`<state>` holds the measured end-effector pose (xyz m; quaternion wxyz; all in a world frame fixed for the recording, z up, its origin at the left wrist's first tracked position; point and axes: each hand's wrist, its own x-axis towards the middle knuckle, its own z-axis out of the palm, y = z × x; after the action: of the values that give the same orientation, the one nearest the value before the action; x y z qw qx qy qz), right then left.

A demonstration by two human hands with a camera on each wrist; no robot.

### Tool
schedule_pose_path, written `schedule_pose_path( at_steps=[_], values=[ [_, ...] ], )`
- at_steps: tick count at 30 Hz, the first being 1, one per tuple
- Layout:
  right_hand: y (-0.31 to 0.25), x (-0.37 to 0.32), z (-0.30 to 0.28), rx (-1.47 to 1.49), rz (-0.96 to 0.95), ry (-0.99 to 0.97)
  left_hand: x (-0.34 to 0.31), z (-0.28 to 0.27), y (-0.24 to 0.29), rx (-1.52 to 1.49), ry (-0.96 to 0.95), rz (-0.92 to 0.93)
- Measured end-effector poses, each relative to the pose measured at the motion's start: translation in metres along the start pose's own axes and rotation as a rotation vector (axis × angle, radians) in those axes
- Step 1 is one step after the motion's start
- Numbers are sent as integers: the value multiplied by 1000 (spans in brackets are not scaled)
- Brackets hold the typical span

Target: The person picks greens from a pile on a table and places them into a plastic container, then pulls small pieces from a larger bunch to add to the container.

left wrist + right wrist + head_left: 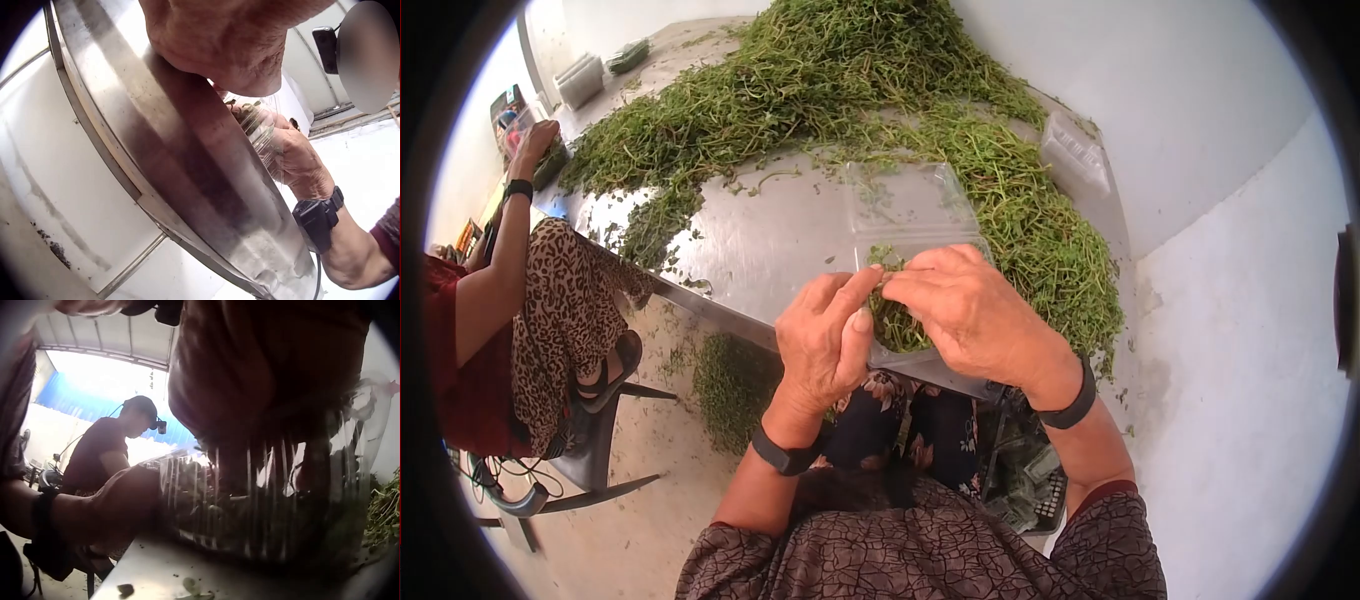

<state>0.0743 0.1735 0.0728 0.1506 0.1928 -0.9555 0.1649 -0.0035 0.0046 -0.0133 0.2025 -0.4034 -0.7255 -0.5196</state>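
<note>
**Left hand [825, 335] and right hand [970, 310] meet over the clear box [890, 356]**

From the head view, I can see the box open near the front edge of the metal counter [765, 235], its lid [910, 200] folded back away from the person. Green stems [900, 325] lie inside. The fingertips of both hands come together above them, the right fingers bunched narrow, the left index finger reaching across to meet them. Whether anything is pinched there, I cannot tell. A big heap of greens [840, 70] spreads behind and down the right side, with clear containers [1075, 155] at its edge and a stack of boxes [580, 82] over at the far left. A second person [475, 320] sits over there too, in leopard-print trousers. Below the counter are a pile of greens [735, 390] and a crate [1055, 495].

From the left wrist, the left hand looms at the top, its fingertips out of sight. Beyond the counter's edge, the right hand is beside the box's ribbed wall, a black wrist device [315, 219] behind it.

From the right wrist, the right hand is a dark shape over the box, fingers too shadowed to read. The left hand is near the ribbed wall, and the seated person bends forward behind it.
</note>
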Motion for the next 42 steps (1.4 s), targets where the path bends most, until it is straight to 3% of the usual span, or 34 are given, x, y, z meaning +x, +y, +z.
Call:
schedule_pose_path(
  at_steps=[6, 11, 17, 24, 33, 42],
  values=[
    [3, -5, -24, -59, -5, 135, 0, -1, 1, 3, -6, -7],
    [10, -17, -40, -68, 142, 196, 0, -1, 2, -9, -12, -15],
    [11, -18, -25, -131, 128, 75, 1, -1, 1, 6, -1, 7],
    [12, -21, -32, -132, 102, 124, 0, 0, -1, -1, -6, -9],
    [2, -65, -39, -87, 286, 283, -4, 3, -6, -65, 17, -46],
    [2, -118, -8, 88, 528, 627, -4, -1, -2, -41, -24, -78]
  ],
)
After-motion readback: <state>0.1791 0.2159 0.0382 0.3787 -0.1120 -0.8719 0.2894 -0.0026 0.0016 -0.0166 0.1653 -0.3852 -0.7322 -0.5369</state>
